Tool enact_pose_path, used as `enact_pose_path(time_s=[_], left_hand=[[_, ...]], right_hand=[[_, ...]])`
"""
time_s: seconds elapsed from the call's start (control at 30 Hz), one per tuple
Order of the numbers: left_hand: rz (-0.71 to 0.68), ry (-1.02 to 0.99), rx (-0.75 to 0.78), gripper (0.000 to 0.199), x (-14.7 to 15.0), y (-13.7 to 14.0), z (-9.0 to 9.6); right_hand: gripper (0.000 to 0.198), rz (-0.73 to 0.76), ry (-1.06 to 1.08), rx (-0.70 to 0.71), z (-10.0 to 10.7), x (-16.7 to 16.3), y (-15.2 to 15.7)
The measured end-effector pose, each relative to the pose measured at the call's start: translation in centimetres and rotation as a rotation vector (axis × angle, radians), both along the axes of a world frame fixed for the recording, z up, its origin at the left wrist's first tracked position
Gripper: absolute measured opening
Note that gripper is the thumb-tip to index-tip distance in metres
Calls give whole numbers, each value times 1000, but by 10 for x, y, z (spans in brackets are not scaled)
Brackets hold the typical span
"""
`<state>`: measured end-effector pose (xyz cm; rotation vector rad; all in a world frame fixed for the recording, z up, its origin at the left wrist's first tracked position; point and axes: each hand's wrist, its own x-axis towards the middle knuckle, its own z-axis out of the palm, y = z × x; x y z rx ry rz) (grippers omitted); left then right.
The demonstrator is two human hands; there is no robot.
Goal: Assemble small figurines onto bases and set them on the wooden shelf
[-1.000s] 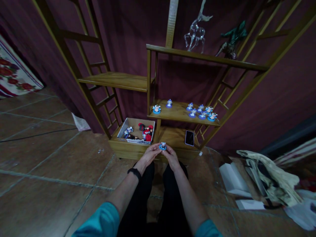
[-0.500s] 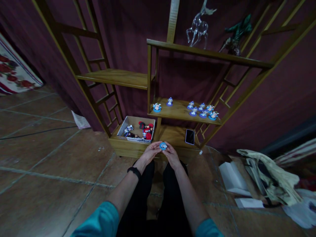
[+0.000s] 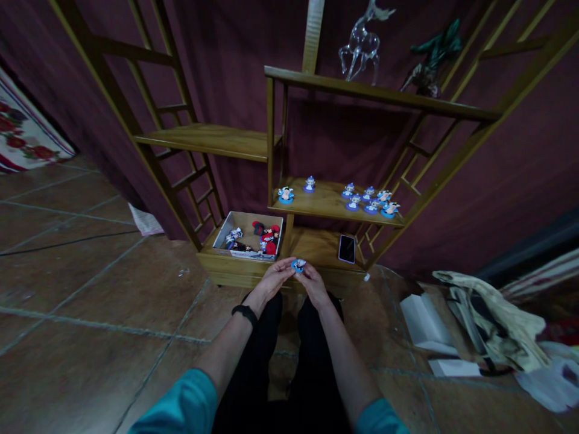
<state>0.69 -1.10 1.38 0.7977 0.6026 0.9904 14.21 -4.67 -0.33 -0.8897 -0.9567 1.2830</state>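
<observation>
Between my two hands is a small figurine point(image 3: 298, 265) with a round blue base and a white and dark body. The fingertips of my left hand point(image 3: 277, 276) pinch it from the left, and those of my right hand point(image 3: 313, 283) from the right. Just beyond my left hand stands an open cardboard box point(image 3: 221, 235) holding red, black and white figurines. On the middle shelf point(image 3: 316, 202) several blue-and-white figurines stand upright: one blue-based figurine point(image 3: 286, 194) and a purple one point(image 3: 309, 184) at the left, the others grouped at the right.
A phone point(image 3: 347, 249) lies on the lower shelf. Above, a clear deer ornament point(image 3: 362, 45) and a dark green statue point(image 3: 433, 60) stand on the top shelf. White boxes point(image 3: 427, 325), a cloth bag point(image 3: 502, 325) and a plastic bag point(image 3: 552, 380) lie on the floor at right.
The figurine has been turned in my fingers, so its body shows more above the blue base. Both hands stay nearly in place, and the view has shifted slightly.
</observation>
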Motion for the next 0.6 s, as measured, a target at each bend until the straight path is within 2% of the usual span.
enact_pose_path(time_s=[0.23, 0.43, 0.6], left_hand=[[5, 4, -18, 47, 0, -1, 0], [12, 5, -22, 37, 2, -1, 0], [5, 22, -37, 37, 2, -1, 1]], right_hand=[[45, 8, -35, -8, 8, 0, -3], [40, -15, -70, -30, 9, -1, -3], [38, -53, -92, -26, 7, -2, -1]])
